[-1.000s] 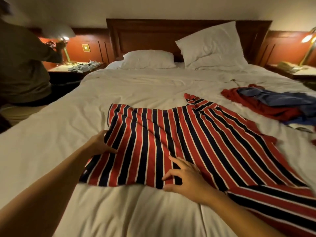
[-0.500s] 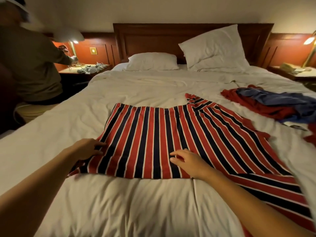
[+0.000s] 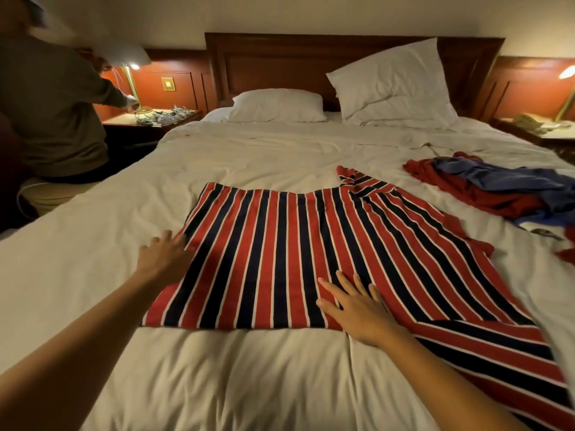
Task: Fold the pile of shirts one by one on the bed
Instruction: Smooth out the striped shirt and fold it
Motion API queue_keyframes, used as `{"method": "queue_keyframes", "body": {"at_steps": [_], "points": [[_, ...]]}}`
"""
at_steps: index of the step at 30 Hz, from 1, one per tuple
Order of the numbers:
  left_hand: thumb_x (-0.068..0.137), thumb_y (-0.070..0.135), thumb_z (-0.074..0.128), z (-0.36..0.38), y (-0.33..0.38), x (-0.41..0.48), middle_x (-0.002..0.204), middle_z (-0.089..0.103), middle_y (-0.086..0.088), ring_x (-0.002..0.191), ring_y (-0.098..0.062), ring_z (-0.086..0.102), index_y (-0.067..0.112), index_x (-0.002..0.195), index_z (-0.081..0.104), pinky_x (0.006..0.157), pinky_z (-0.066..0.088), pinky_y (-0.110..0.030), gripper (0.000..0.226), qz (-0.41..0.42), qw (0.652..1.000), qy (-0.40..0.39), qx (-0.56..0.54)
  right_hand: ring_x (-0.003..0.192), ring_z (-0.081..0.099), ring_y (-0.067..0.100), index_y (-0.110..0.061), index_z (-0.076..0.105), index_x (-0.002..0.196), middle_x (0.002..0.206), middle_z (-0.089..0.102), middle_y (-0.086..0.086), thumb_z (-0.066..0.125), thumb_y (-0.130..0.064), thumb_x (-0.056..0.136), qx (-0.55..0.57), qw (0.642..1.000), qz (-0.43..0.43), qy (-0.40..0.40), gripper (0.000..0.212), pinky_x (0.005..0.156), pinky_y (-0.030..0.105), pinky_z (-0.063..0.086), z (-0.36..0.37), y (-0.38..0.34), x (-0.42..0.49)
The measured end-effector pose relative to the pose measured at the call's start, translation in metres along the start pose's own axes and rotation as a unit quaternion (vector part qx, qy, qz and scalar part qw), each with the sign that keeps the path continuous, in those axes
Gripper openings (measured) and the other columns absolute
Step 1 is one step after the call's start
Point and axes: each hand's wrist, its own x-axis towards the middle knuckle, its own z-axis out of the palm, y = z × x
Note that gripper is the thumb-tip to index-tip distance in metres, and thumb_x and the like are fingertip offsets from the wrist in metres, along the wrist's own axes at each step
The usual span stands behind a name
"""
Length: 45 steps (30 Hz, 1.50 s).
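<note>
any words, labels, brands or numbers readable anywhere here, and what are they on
No text can be read in this view.
Striped shirt: stripes only, no label or print showing.
White cloth at the far right: a dark mark, too small and blurred to read.
Brass wall plate: no legible lettering.
Nightstand clutter: too blurred to read.

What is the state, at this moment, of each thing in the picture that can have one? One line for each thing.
striped shirt: spread out on the bed, mostly smooth.
left hand: open, fingers straight at the shirt's left edge.
right hand: open, flat on the shirt.
pile of red and blue shirts: crumpled, unfolded.
left pillow: lying flat.
right pillow: propped against the headboard.
left lamp: lit.
right lamp: lit.
</note>
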Motion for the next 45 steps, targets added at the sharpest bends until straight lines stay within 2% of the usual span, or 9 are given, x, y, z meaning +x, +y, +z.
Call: {"method": "queue_keyframes", "body": {"at_steps": [4,9,19,23,28,31,34,39,45], "points": [[0.097,0.070,0.028,0.039,0.003,0.020,0.167,0.011,-0.004,0.152,-0.029,0.016,0.032,0.159,0.015,0.121,0.014,-0.052,0.074,0.044,0.993,-0.049,-0.101,0.148,-0.026,0.021,-0.051,-0.010,0.152,0.164,-0.020,-0.007,-0.004,-0.087,0.065,0.014,1.000,0.006,-0.022,0.094,0.120,0.048,-0.015,0.002,-0.002,0.014],[0.095,0.064,0.047,0.044,-0.001,0.069,0.148,0.046,-0.018,0.133,-0.042,0.043,0.018,0.151,0.034,0.111,0.033,-0.058,0.074,-0.168,0.942,0.047,-0.287,0.146,-0.030,0.020,-0.050,-0.018,0.150,0.162,-0.026,-0.002,0.001,-0.083,0.078,-0.019,1.000,0.024,-0.003,0.081,0.119,0.047,-0.019,0.006,-0.012,0.052],[0.084,0.049,0.075,0.032,-0.016,0.143,0.093,0.069,-0.014,0.081,-0.029,0.063,0.004,0.091,0.069,0.077,0.050,-0.038,0.046,-0.138,0.937,-0.113,-0.300,0.149,-0.024,0.022,-0.053,-0.016,0.149,0.164,-0.019,0.001,-0.004,-0.079,0.084,-0.059,0.994,0.030,0.087,0.071,0.120,0.050,-0.015,0.013,-0.035,0.110],[0.087,0.020,0.070,0.039,-0.033,0.151,0.106,0.065,-0.020,0.093,-0.038,0.061,0.010,0.093,0.064,0.082,0.050,-0.041,0.013,-0.116,0.963,0.051,-0.237,0.150,-0.022,0.022,-0.054,-0.014,0.149,0.165,-0.017,0.001,0.000,-0.077,0.089,-0.060,0.992,0.027,0.111,0.066,0.121,0.050,-0.014,0.016,-0.033,0.113],[0.099,0.034,0.057,0.049,-0.006,0.136,0.146,0.043,-0.016,0.127,-0.039,0.047,0.019,0.135,0.051,0.106,0.041,-0.054,0.039,0.017,0.956,0.211,-0.204,0.151,-0.020,0.022,-0.054,-0.012,0.150,0.165,-0.014,0.000,-0.001,-0.077,0.089,-0.055,0.990,0.025,0.125,0.066,0.120,0.049,-0.015,0.018,-0.033,0.113],[0.092,0.077,0.027,0.055,0.025,0.113,0.166,0.011,0.005,0.152,-0.022,0.016,0.039,0.156,0.021,0.123,0.019,-0.047,0.076,0.219,0.965,0.020,-0.140,0.151,-0.020,0.022,-0.054,-0.010,0.150,0.166,-0.013,0.001,-0.002,-0.076,0.089,-0.049,0.990,0.020,0.130,0.066,0.120,0.049,-0.016,0.018,-0.033,0.111],[0.068,0.094,-0.008,0.064,0.025,0.114,0.164,-0.014,0.008,0.153,-0.020,-0.011,0.049,0.154,-0.006,0.125,-0.001,-0.049,0.098,0.189,0.973,-0.126,-0.026,0.151,-0.018,0.023,-0.052,-0.006,0.152,0.166,-0.011,0.001,0.000,-0.075,0.090,-0.037,0.989,0.028,0.144,0.066,0.121,0.049,-0.014,0.017,-0.033,0.110],[0.080,0.088,0.004,0.047,0.057,0.129,0.167,-0.003,-0.014,0.152,-0.043,0.002,0.025,0.160,0.004,0.121,0.001,-0.060,0.102,-0.051,0.991,-0.115,-0.048,0.152,-0.015,0.027,-0.040,-0.006,0.155,0.166,-0.006,0.005,0.001,-0.067,0.096,-0.017,0.981,0.101,0.166,0.066,0.123,0.048,-0.009,0.011,-0.031,0.111],[0.080,0.086,-0.003,0.081,0.140,0.123,0.165,-0.019,0.006,0.151,-0.028,-0.019,0.050,0.152,-0.014,0.121,-0.012,-0.057,0.081,0.123,0.987,-0.069,-0.078,0.151,-0.017,0.022,-0.039,-0.011,0.154,0.165,-0.013,-0.003,-0.004,-0.066,0.094,-0.066,0.985,0.102,0.122,0.067,0.123,0.047,-0.009,-0.033,0.069,0.133]]}}
